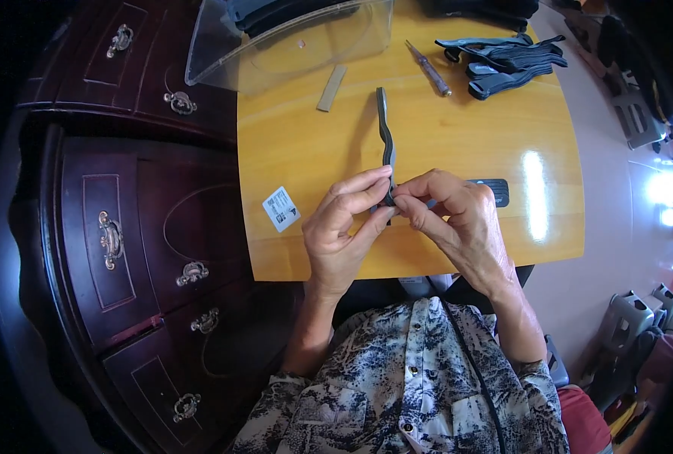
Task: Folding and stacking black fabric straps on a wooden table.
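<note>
A dark, narrow strap (386,132) with a grey side stands up from the table, its lower end between my hands. My left hand (340,219) pinches it with thumb and fingertips. From the other side, my right hand (458,216) has its thumb and forefinger closed at the same end, touching the strap close to the left fingertips. What lies right between the fingertips is too small to make out. Partly behind my right hand rests a flat black ribbed piece (501,193). A white printed label card (280,209) lies left of my left hand.
On the yellow table (314,257), a clear plastic bin (299,60) holding dark items stands at the far left. A tan strip (331,88), a slim screwdriver-like tool (429,69) and a pile of dark straps (510,64) lie beyond my hands. Dark wooden drawers (109,242) flank the left.
</note>
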